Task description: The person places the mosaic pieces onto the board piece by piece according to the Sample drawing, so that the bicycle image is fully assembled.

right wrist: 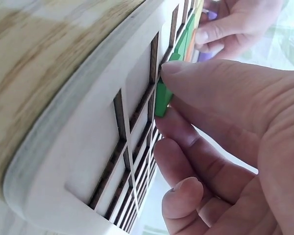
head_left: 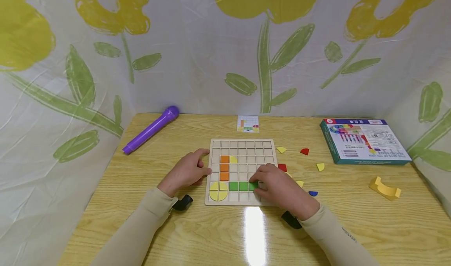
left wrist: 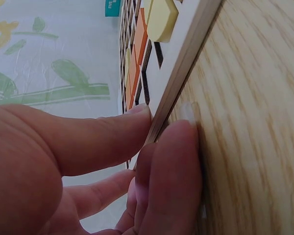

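Note:
A wooden grid board [head_left: 252, 151] lies flat on the table. My left hand [head_left: 186, 171] holds its left edge, thumb on the rim and fingers against the side in the left wrist view. Over the lower right part of the board, my right hand [head_left: 280, 184] pinches a green square tile [right wrist: 162, 100] between thumb and fingers at a cell. Two more green tiles [head_left: 238, 186] sit to its left in the same row. Orange squares [head_left: 224, 168] form a column, with a yellow quarter piece [head_left: 233, 159] beside the top one. Four yellow quarters make a yellow circle [head_left: 218, 191] at the lower left.
Right of the board lie loose yellow [head_left: 320, 167], red [head_left: 304, 151] and blue pieces [head_left: 312, 193]. A printed pattern card [head_left: 248, 123] is behind the board, a purple microphone [head_left: 151, 129] back left. A box [head_left: 366, 141] and a yellow curved block [head_left: 385, 188] stand at right.

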`<control>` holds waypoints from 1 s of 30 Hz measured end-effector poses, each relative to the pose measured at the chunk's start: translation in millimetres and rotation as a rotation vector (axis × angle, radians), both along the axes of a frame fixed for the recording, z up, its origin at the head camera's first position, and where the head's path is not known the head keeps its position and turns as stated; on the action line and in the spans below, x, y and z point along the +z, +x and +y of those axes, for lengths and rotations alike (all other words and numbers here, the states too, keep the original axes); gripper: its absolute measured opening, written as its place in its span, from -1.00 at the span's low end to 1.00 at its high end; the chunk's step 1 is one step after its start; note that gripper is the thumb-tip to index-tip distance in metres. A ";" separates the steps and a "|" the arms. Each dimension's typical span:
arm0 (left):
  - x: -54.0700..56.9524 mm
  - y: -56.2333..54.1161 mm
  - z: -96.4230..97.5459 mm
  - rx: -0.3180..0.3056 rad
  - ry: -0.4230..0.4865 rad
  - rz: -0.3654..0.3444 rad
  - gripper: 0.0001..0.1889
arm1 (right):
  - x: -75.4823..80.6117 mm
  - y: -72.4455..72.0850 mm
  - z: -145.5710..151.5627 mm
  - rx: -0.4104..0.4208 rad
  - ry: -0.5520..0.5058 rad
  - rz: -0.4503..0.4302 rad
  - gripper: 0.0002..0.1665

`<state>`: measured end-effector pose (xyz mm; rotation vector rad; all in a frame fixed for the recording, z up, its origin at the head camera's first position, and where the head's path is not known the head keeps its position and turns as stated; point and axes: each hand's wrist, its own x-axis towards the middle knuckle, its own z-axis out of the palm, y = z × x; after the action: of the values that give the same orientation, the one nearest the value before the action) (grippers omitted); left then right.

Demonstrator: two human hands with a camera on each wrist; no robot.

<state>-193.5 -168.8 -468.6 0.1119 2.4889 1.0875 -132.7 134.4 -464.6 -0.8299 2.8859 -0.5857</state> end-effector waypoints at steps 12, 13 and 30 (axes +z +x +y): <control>-1.4 -1.8 -1.1 -0.015 -0.004 0.004 -0.24 | 0.0 -0.1 0.3 0.001 0.000 -0.015 -0.73; -1.5 -1.8 -1.5 -0.017 -0.004 0.004 -0.24 | -0.5 -0.2 0.0 0.002 0.001 -0.013 -0.73; 0.1 -0.6 -1.0 -0.022 -0.018 0.008 -0.24 | 12.3 -18.0 39.4 -0.106 -0.062 -0.033 -0.73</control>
<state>-194.2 -169.8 -468.5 0.1382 2.4982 1.0571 -150.7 173.8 -452.3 -0.6700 2.9090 -0.6962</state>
